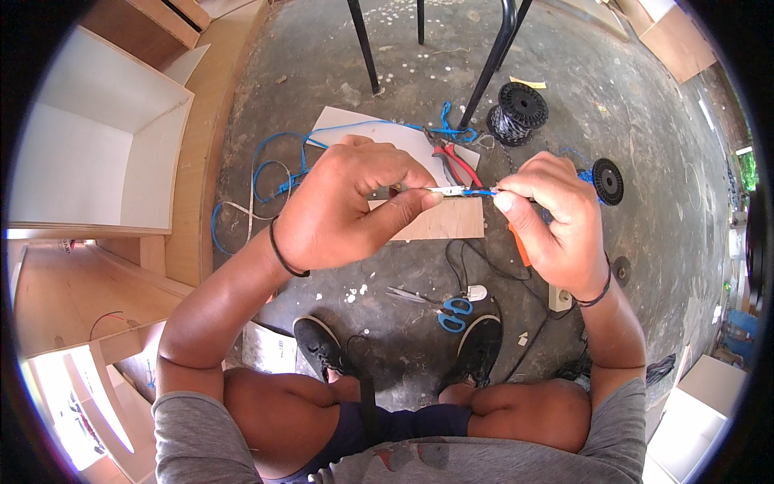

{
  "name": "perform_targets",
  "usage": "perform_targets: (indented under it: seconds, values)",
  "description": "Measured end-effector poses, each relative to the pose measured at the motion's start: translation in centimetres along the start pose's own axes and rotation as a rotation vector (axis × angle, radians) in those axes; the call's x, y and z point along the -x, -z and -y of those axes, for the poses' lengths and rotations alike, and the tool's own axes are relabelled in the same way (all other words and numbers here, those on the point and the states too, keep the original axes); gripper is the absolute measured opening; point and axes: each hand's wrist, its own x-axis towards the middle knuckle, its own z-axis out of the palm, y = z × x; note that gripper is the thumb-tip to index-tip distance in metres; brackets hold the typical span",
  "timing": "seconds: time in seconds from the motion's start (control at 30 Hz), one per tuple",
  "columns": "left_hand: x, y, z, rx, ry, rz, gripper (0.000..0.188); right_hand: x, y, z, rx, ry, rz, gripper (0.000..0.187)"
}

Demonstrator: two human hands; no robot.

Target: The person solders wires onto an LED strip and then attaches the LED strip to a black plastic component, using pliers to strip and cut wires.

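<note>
My left hand [347, 206] grips a small thin metal tool [446, 190] between thumb and fingers, its tip meeting the end of a blue wire [481, 193]. My right hand [556, 222] pinches that blue wire close to the tool's tip. An orange handle [520, 246] pokes out under my right palm. Both hands hover above a small wooden board [447, 219] on the concrete floor. Red-handled pliers [457, 165] lie just beyond the hands.
Blue-handled scissors [447, 308] and a white plug [476, 293] lie by my shoes. Loose blue wire [274, 173] coils left. A black spool [516, 109] and a smaller spool [606, 180] stand right. Chair legs [363, 44] rise ahead; white cabinet boxes [97, 145] stand left.
</note>
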Motion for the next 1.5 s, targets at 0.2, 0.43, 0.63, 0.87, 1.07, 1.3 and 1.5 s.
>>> perform_targets:
  seconds: [0.2, 0.43, 0.63, 0.87, 1.07, 1.3, 1.5]
  values:
    - [0.0, 0.1, 0.2, 0.053, 0.112, 0.019, 0.009, 0.3, -0.4, 0.4, -0.08, -0.03, 0.044, 0.006]
    - [0.2, 0.5, 0.6, -0.029, 0.084, -0.004, 0.01, 0.3, 0.1, -0.3, -0.033, -0.045, -0.052, 0.006]
    - [0.9, 1.3, 1.6, -0.603, -0.383, -0.334, 0.021, 0.6, 0.6, -0.4, 0.509, 0.431, -0.263, 0.021]
    - [0.9, 1.4, 2.2, -0.675, -0.537, -0.37, 0.029, 0.9, 0.3, -0.9, 0.556, 0.489, -0.311, 0.019]
    - [0.8, 1.9, 2.6, -0.672, -0.495, -0.345, 0.026, 1.2, -0.3, -0.5, 0.507, 0.404, -0.22, 0.018]
    - [1.3, 4.8, 4.7, -0.098, 0.198, 0.072, 0.013, 1.4, 0.5, -3.1, 0.046, -0.129, -0.128, 0.009]
    - [1.6, 5.4, 4.6, 0.106, 0.424, 0.111, 0.012, 1.8, 0.8, -3.1, -0.159, -0.335, -0.031, 0.013]
